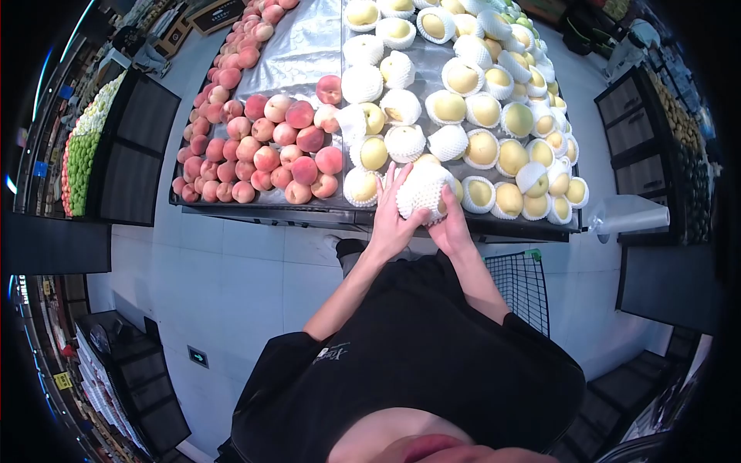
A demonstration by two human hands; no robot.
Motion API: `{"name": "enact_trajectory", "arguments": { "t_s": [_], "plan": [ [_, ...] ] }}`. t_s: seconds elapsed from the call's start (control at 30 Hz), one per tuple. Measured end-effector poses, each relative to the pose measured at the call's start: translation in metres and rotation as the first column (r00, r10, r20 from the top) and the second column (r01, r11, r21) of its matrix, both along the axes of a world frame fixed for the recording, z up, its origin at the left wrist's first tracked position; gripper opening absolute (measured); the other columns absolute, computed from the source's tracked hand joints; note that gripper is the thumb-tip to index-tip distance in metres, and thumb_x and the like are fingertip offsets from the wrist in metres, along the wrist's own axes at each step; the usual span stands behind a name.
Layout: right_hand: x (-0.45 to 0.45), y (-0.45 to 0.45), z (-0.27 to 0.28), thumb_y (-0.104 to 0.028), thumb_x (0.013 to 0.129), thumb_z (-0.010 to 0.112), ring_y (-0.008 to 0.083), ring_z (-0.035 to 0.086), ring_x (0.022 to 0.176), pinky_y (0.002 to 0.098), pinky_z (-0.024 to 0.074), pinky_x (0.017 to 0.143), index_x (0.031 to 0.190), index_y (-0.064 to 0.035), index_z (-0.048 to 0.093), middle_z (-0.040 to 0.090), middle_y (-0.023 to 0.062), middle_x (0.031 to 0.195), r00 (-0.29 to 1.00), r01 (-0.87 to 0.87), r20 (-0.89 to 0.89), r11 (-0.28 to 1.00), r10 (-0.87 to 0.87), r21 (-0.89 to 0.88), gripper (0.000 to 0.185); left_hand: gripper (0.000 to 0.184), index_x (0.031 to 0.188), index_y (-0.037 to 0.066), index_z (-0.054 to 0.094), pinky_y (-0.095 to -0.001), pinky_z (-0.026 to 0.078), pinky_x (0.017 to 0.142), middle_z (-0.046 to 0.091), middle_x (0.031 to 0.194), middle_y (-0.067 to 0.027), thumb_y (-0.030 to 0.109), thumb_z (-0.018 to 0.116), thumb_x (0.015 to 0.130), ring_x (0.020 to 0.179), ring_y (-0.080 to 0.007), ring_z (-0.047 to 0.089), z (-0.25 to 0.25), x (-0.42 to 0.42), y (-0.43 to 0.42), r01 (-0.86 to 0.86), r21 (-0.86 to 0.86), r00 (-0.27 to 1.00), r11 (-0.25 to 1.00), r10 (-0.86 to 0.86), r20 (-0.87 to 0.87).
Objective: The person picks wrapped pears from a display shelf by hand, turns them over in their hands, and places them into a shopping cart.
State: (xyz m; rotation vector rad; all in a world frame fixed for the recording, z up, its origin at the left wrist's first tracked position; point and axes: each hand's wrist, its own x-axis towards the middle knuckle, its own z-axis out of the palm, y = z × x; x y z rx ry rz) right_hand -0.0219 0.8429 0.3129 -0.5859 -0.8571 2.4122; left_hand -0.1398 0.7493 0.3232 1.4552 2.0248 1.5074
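Between my two hands is a pear in a white foam net (424,191), held above the front edge of the fruit stand. My left hand (394,221) wraps its left side, with fingers up along the net and the thumb across the lower front. On the other side, my right hand (452,225) grips its lower right, the fingers partly hidden behind it. Yellow pears in foam nets (478,193) lie close by on the stand. Left of them is a heap of pink peaches (270,154).
The black rim of the stand (324,212) runs in front of me. A wire shopping basket or cart (521,285) is by my right side. A clear plastic bag roll or holder (629,214) sticks out at the right corner. Other produce stands (131,147) flank the aisle.
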Motion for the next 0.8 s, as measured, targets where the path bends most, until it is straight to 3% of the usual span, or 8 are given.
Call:
{"name": "enact_trajectory", "arguments": {
  "t_s": [0.1,0.3,0.4,0.5,0.53,0.57,0.67,0.8],
  "plan": [
    [0.011,0.003,-0.015,-0.049,0.099,0.056,0.02,0.054,0.126,0.0408,0.0461,0.104,0.145,-0.0078,0.041,0.054,0.007,0.139,0.999,0.044,-0.001,0.992,-0.045,-0.118,0.063,0.074,0.15,0.0,0.038,-0.0456,0.017,0.121,0.042,0.15,-0.0265,0.031,0.067,0.088,0.149,-0.0376,0.026,-0.021,0.009,0.005,0.096,0.064,0.971,0.993,-0.108,0.213],
    [0.036,0.013,-0.037,-0.054,0.096,0.055,0.0209,0.054,0.127,0.0409,0.0457,0.104,0.144,-0.0117,0.044,0.056,0.0059,0.138,0.988,0.106,-0.077,0.944,-0.137,-0.312,0.065,0.068,0.151,0.0,0.035,-0.0436,0.022,0.12,0.039,0.152,-0.0243,0.024,0.062,0.094,0.148,-0.0353,0.029,-0.028,0.029,0.026,0.264,0.099,0.807,0.959,-0.276,0.522],
    [0.042,0.022,-0.038,-0.053,0.097,0.054,0.0228,0.054,0.127,0.0432,0.0458,0.104,0.143,-0.0115,0.044,0.056,0.007,0.137,0.968,0.19,-0.107,0.939,-0.228,-0.286,0.063,0.07,0.152,-0.001,0.032,-0.0432,0.025,0.118,0.041,0.151,-0.0236,0.024,0.063,0.094,0.145,-0.0342,0.033,-0.012,0.019,0.044,0.396,0.077,0.752,0.915,-0.372,0.544],
    [0.049,0.035,-0.037,-0.052,0.097,0.054,0.0249,0.055,0.126,0.0455,0.0455,0.104,0.143,-0.0106,0.044,0.056,0.0082,0.136,0.934,0.331,-0.025,0.891,-0.356,-0.311,0.062,0.073,0.153,0.003,0.029,-0.0444,0.028,0.116,0.043,0.149,-0.0208,0.031,0.064,0.095,0.141,-0.0324,0.039,-0.023,-0.003,0.077,0.353,-0.103,0.907,0.93,-0.314,0.281],
    [0.053,0.04,-0.042,-0.052,0.097,0.055,0.025,0.056,0.123,0.0447,0.0494,0.097,0.141,-0.0125,0.046,0.056,0.008,0.137,0.919,0.375,-0.003,0.875,-0.394,-0.308,0.06,0.076,0.15,0.004,0.033,-0.0474,0.032,0.114,0.045,0.144,-0.022,0.03,0.07,0.089,0.136,-0.0357,0.043,-0.02,-0.007,0.09,0.25,-0.168,0.968,0.953,-0.243,0.062],
    [0.057,0.044,-0.045,-0.051,0.097,0.055,0.0252,0.055,0.125,0.0454,0.0479,0.1,0.142,-0.0119,0.045,0.055,0.0085,0.137,0.913,0.388,0.005,0.868,-0.407,-0.308,0.06,0.077,0.149,0.004,0.034,-0.0475,0.033,0.113,0.045,0.143,-0.0223,0.03,0.072,0.087,0.134,-0.0363,0.044,-0.022,-0.011,0.102,0.197,-0.215,0.973,0.956,-0.218,-0.076],
    [0.069,0.053,-0.051,-0.049,0.098,0.055,0.0257,0.052,0.129,0.0472,0.0457,0.104,0.143,-0.0108,0.043,0.053,0.0095,0.14,0.898,0.421,0.013,0.852,-0.44,-0.312,0.061,0.082,0.147,0.007,0.037,-0.0484,0.038,0.106,0.045,0.14,-0.0226,0.028,0.077,0.078,0.129,-0.037,0.046,-0.038,-0.018,0.139,0.041,-0.282,0.886,0.959,-0.165,-0.434],
    [0.079,0.055,-0.048,-0.049,0.099,0.054,0.027,0.055,0.125,0.0478,0.0498,0.097,0.142,-0.0128,0.045,0.054,0.009,0.14,0.872,0.463,0.008,0.818,-0.49,-0.34,0.057,0.084,0.145,0.013,0.04,-0.0467,0.04,0.096,0.046,0.136,-0.0249,0.024,0.078,0.071,0.118,-0.0379,0.048,-0.062,-0.007,0.172,-0.025,-0.28,0.76,0.96,-0.163,-0.629]
  ]
}}
